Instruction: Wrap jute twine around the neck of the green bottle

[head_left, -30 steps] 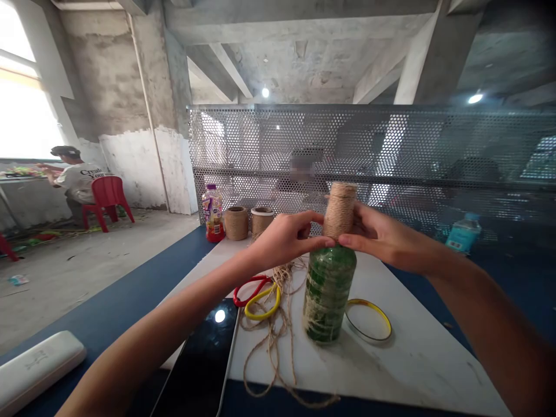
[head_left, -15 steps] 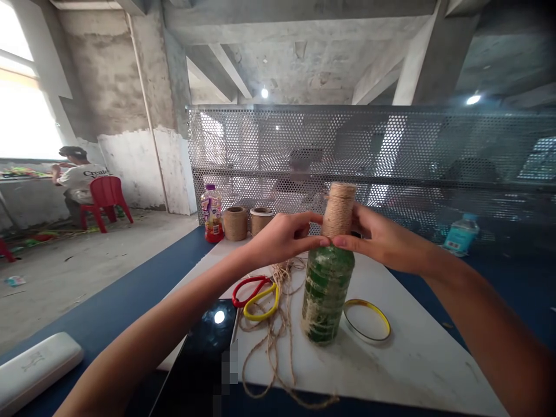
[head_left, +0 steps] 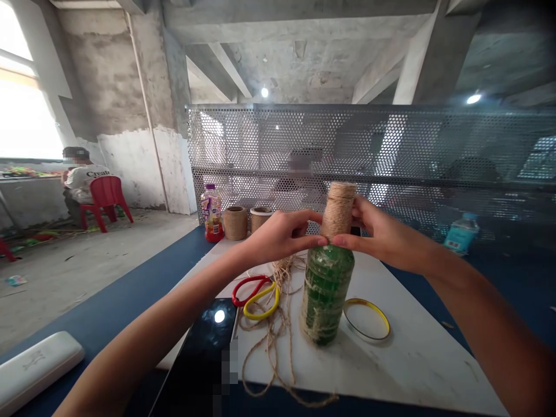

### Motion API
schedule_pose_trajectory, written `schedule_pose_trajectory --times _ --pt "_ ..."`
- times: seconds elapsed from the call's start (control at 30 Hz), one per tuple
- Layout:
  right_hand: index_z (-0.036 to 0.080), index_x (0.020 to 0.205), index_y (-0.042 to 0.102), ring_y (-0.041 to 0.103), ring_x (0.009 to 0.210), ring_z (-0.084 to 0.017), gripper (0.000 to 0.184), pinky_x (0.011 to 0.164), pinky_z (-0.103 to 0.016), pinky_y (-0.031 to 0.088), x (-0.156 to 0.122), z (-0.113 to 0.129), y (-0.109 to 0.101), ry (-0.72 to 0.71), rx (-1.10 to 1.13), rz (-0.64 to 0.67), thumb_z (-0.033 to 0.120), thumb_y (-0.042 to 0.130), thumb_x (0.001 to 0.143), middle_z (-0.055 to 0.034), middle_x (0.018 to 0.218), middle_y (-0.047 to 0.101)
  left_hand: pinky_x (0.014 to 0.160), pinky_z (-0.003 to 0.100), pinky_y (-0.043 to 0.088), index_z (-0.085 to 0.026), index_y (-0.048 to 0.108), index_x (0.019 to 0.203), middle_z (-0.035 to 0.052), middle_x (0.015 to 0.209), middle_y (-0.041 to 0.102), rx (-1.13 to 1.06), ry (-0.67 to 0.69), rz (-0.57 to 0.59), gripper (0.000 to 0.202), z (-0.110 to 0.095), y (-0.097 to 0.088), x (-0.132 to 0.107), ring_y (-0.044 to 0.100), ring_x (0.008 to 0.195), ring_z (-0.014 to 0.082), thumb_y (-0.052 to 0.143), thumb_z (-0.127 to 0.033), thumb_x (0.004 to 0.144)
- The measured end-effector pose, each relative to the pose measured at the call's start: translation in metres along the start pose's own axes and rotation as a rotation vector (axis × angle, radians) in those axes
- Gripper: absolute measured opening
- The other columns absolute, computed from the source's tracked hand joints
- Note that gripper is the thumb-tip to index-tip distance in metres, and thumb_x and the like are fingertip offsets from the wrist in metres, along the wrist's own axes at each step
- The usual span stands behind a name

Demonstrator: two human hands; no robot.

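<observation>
Firmly, the left hand (head_left: 280, 236) and right hand (head_left: 382, 234) close from either side around the neck of an upright green glass bottle (head_left: 325, 295) standing on a white tabletop (head_left: 412, 365). Tan jute twine (head_left: 339, 209) covers the neck snugly (the body has only loose strands, much green glass still bare). Red-and-yellow-handled scissors (head_left: 256, 298) lie just left.

Twine-wrapped bottle neck (head_left: 338, 209) partly hidden behind the right hand (head_left: 382, 238)! Black tablet (head_left: 195, 353) cut off by the bottom edge, pixelated patch over it. Person (head_left: 300, 165) behind the perforated metal screen (head_left: 391, 145) just a blur.
</observation>
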State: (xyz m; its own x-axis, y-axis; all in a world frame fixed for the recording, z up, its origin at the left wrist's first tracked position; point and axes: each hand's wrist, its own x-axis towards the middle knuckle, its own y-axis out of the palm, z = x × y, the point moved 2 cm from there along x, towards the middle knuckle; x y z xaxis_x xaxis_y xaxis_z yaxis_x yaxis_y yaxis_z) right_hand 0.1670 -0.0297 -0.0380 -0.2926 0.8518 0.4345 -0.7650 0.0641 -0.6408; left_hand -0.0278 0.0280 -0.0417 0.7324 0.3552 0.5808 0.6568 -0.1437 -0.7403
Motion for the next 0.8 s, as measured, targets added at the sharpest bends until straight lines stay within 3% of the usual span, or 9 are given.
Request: schedule_pose_trajectory --times 0.27,0.4,0.57,0.8 --pt "0.032 0.136 0.035 0.046 0.130 -0.025 0.055 0.105 -0.043 0.044 -0.003 0.006 0.001 -0.044 0.158 0.120 0.033 0.060 0.088 -0.0042 0.143 0.046 0.047 0.020 0.027 -0.013 0.062 0.107 -0.0087 0.054 0.037 0.039 -0.004 -0.001 0.035 0.004 -0.003 0.000 0.034 0.048 0.0062 0.061 -0.041 0.085" --pt "0.034 0.136 0.034 0.046 0.129 -0.027 0.068 0.106 -0.047 0.042 0.002 -0.001 0.001 -0.039 0.021 0.042 0.030 0.071 0.079 -0.0027 0.139 0.050 0.048 0.021 0.028 -0.013 0.063 0.101 -0.0084 0.054 0.039 0.125 0.014 -0.023 0.032 0.001 -0.005 0.000 0.036 0.048 0.0056 0.061 -0.041 0.085" --pt "0.034 0.126 0.042 0.056 0.118 -0.028 0.057 0.097 -0.049 0.050 0.004 -0.004 0.004 -0.017 0.001 -0.056 0.030 0.071 0.078 -0.0022 0.127 0.059 0.048 0.021 0.028 -0.014 0.063 0.101 -0.0083 0.054 0.039 0.123 -0.002 -0.015 0.031 0.001 -0.004 -0.001 0.036 0.048 0.0061 0.060 -0.041 0.086" --pt "0.029 0.133 0.037 0.049 0.127 -0.026 0.056 0.102 -0.043 0.047 -0.001 0.007 0.007 -0.061 0.136 0.038 0.030 0.064 0.084 -0.0056 0.143 0.046 0.049 0.020 0.029 -0.013 0.064 0.104 -0.0075 0.056 0.041 0.083 0.043 0.027 0.038 0.004 -0.003 -0.001 0.037 0.050 0.0061 0.058 -0.046 0.086"
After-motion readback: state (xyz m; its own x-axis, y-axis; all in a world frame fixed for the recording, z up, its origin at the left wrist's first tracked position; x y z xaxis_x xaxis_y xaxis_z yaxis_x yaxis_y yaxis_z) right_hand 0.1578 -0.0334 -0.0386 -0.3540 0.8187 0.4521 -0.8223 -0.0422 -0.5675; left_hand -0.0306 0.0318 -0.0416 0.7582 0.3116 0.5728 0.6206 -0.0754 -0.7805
